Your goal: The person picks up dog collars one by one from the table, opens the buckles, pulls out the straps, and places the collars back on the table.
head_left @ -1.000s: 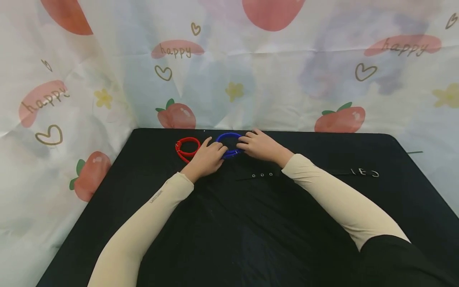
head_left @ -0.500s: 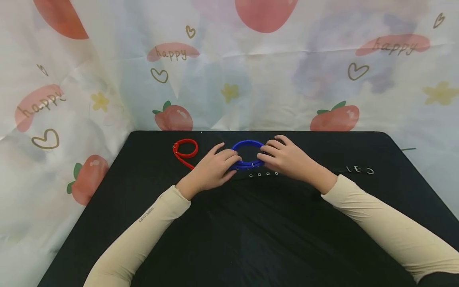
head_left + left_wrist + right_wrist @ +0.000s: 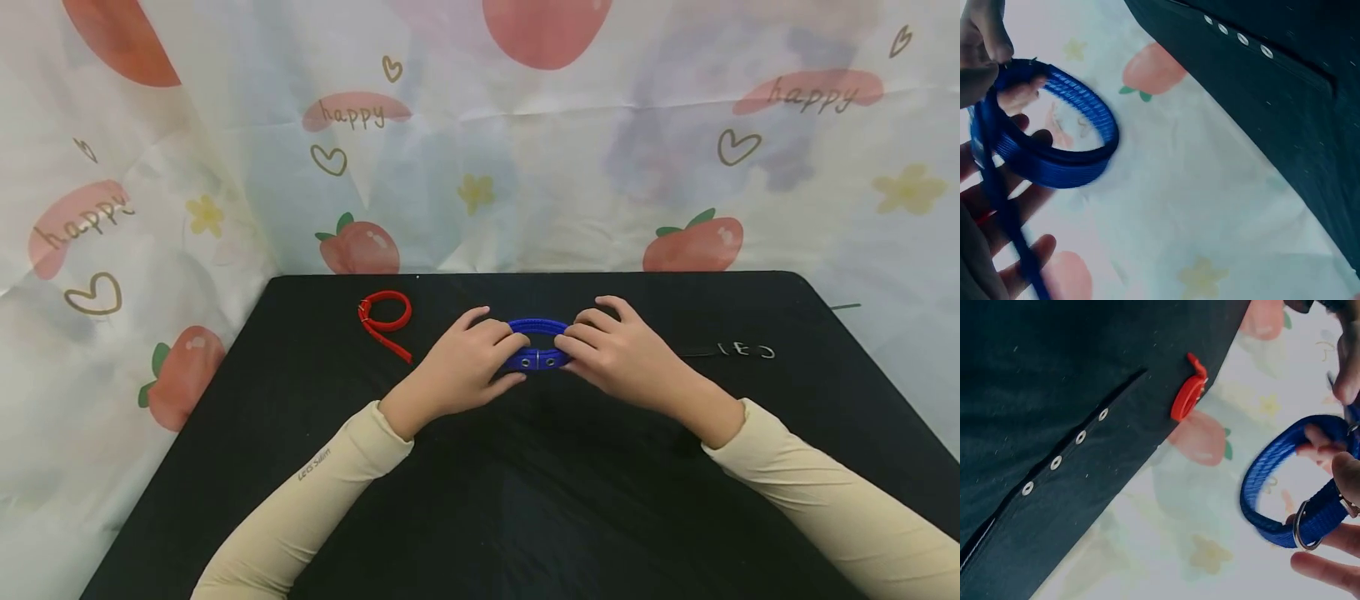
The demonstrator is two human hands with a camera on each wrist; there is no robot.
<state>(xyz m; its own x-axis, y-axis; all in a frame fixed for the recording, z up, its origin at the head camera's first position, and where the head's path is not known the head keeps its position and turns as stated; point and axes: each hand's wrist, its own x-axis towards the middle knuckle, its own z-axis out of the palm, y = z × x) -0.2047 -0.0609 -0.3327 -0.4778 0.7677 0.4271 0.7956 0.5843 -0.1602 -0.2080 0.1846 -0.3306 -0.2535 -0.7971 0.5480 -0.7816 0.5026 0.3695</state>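
Note:
A blue collar (image 3: 540, 360), bent into a loop, is held between both hands above the black table (image 3: 480, 500). My left hand (image 3: 468, 362) pinches the collar's left side with thumb and fingers. On its right side my right hand (image 3: 633, 358) grips it by the buckle end. Metal eyelets show on the front of the band in the head view. The right wrist view shows a metal ring (image 3: 1300, 528) on the blue band. In the left wrist view, the collar's strap end (image 3: 1013, 231) runs down past the fingers.
Left of the hands lies a red collar (image 3: 406, 317), coiled with its tail pointing forward. A black collar with metal eyelets (image 3: 1068, 450) lies flat on the table; its metal fittings (image 3: 765, 352) show at the right. A fruit-printed curtain (image 3: 540, 167) hangs behind the table's back edge.
Both hands have brought the blue collar from near the back edge toward the person and to the right, its eyelets now facing front. The red collar's tail has come into view.

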